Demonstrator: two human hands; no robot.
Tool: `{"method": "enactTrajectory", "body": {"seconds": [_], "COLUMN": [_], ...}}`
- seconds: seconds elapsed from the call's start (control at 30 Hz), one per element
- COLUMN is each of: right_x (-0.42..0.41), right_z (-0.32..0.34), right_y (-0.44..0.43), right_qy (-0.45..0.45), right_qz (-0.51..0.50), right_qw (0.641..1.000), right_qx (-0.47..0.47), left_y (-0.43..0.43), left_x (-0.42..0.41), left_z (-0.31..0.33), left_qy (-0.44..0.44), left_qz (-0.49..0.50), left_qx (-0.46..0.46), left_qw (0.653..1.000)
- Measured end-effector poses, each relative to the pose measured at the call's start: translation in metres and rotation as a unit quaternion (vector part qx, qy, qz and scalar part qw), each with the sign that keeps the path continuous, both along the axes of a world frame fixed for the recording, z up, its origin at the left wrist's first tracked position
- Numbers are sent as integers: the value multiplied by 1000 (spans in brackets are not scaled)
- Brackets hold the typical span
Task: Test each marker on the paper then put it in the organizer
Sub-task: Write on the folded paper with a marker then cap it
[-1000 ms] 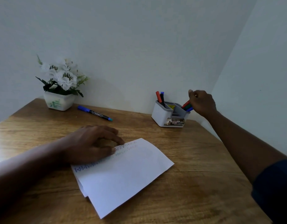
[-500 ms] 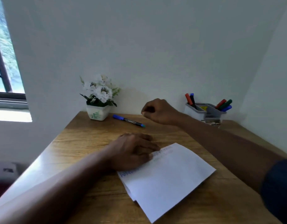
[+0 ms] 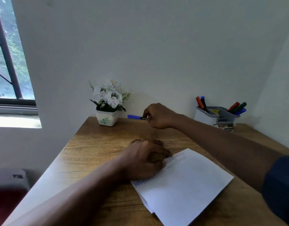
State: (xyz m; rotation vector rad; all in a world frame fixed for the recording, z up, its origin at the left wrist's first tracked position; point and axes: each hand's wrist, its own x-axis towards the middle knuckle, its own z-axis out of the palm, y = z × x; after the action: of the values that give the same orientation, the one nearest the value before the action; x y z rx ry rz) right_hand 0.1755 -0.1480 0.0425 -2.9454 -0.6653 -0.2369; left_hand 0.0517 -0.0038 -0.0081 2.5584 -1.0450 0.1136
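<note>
Fingers (image 3: 145, 114) of the right hand (image 3: 160, 117) pinch the dark end of the blue marker (image 3: 134, 117) at the desk's (image 3: 99, 144) far edge, beside the pot (image 3: 107, 120). The left hand (image 3: 145, 160) presses bent fingers on the scribbled paper (image 3: 186, 185) by the front edge. Five markers already stand in the organizer (image 3: 205, 116) in the far right corner. This one looks like the last, untested.

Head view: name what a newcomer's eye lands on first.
The right hand pinching a blue marker at the far edge of the table, beside the white potted flowers. Nearer, the left hand rests on the folded paper, scribbled with test lines. At back right, an organizer holds red, blue and green markers.
</note>
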Motion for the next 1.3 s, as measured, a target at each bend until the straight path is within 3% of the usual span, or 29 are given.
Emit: {"method": "enactTrajectory", "body": {"seconds": [0.1,0.2,0.3,0.5,0.8,1.0,1.3], "right_x": [-43,-87,-129,-165,-161,-170,-174], "right_z": [18,17,6,-27,-45,-48,-43], "right_y": [-29,-65,-85,-83,-83,-83,-85], "right_qy": [-49,-40,-23,-124,-107,-137,-158], "right_qz": [2,-1,8,34,46,50,12], "right_qw": [999,999,996,991,983,977,978], "right_qx": [3,26,88,34,144,156,138], "left_y": [3,8,7,-6,-11,-12,-12], "left_x": [0,5,1,-14,-16,-18,-21], "left_z": [0,-5,-4,3,-3,-5,0], "left_qy": [-4,-62,-86,-77,-19,15,-12], "left_qz": [29,96,103,45,38,10,-1], "left_qx": [-99,-242,-307,-293,-335,-357,-351], "left_qw": [995,964,942,952,941,934,936]}}
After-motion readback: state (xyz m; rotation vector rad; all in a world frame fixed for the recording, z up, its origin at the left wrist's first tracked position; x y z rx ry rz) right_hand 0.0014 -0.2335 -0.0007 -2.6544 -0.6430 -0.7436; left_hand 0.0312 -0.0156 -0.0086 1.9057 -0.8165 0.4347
